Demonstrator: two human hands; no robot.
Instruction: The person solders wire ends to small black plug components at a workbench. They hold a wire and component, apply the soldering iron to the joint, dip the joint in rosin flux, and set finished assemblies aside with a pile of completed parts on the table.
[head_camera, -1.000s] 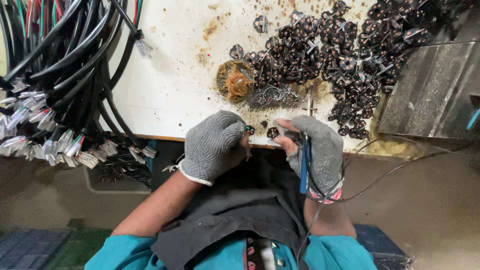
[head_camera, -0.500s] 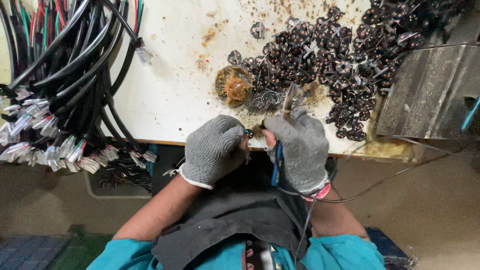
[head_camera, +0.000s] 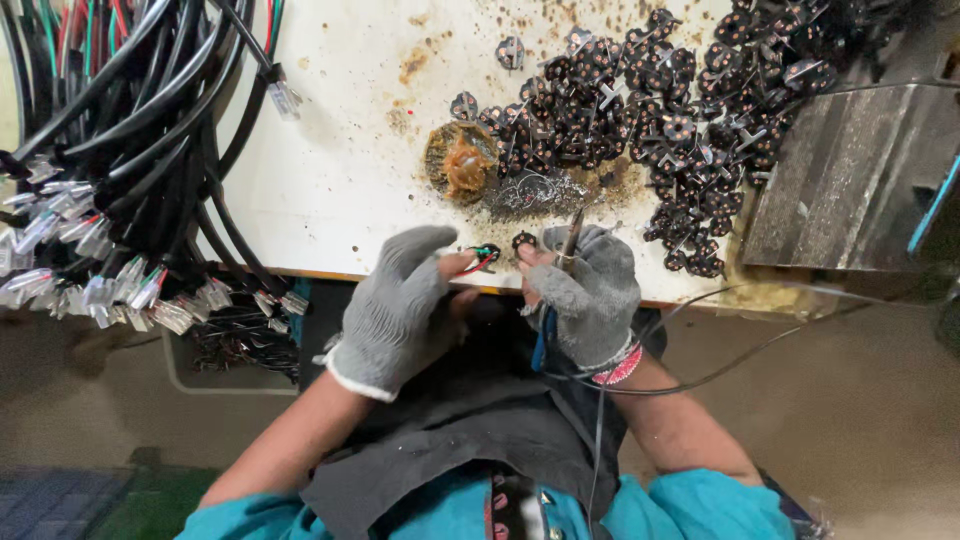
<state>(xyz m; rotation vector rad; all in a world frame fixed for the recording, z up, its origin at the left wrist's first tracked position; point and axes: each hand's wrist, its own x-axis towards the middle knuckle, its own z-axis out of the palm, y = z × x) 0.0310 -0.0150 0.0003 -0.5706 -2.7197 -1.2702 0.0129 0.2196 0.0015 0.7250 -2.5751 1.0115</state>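
- Black cables (head_camera: 120, 150) spill across the bench's left side.
- Gloved left hand (head_camera: 400, 300) pinches red and green wires (head_camera: 482, 256) at the table edge (head_camera: 300, 272).
- Gloved right hand (head_camera: 585, 290) grips a soldering iron (head_camera: 570, 235) and a small black disc (head_camera: 524, 241).
- Black discs (head_camera: 650, 90) lie heaped beyond.

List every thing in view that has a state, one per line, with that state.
Left hand: gloved, pinching the wire ends.
Right hand: gloved, holding the soldering iron tip-up and a small disc.
Disc pile: heaped loose on the table.
Cable bundle: draped over the table's left edge, connectors hanging.
Sponge: brown, soiled.
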